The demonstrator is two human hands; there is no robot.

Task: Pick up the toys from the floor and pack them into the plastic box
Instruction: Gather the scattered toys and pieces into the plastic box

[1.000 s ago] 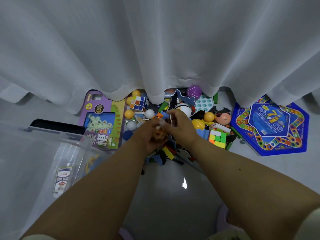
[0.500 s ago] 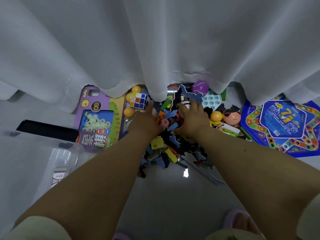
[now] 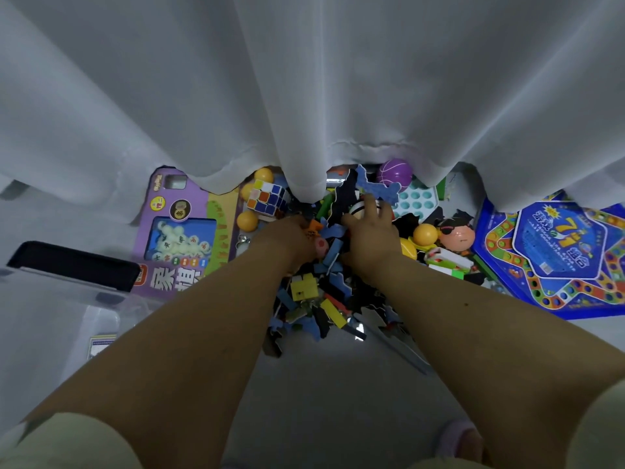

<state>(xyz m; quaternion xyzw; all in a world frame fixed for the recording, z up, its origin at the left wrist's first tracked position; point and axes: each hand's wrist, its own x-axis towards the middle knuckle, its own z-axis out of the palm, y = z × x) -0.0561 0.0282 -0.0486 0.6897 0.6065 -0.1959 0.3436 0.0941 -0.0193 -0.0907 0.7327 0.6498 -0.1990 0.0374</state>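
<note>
Colourful toys [image 3: 318, 292] lie heaped on the floor [image 3: 338, 401] under a white curtain [image 3: 304, 96]. Both hands press into the heap: left hand [image 3: 287, 236] with fingers buried, grip unclear; right hand [image 3: 370, 228] spread flat. Clear plastic box [image 3: 50, 299] sits at left.

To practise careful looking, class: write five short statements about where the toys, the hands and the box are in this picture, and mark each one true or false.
1. Both hands, left hand and right hand, reach into the toy pile. True.
2. The purple ball lies inside the clear plastic box. False: it lies on the floor at the curtain's hem.
3. The Rubik's cube lies left of the left hand. True.
4. The blue game board lies left of the pile. False: it lies right.
5. The purple chess box stands upright. False: it lies flat.
</note>
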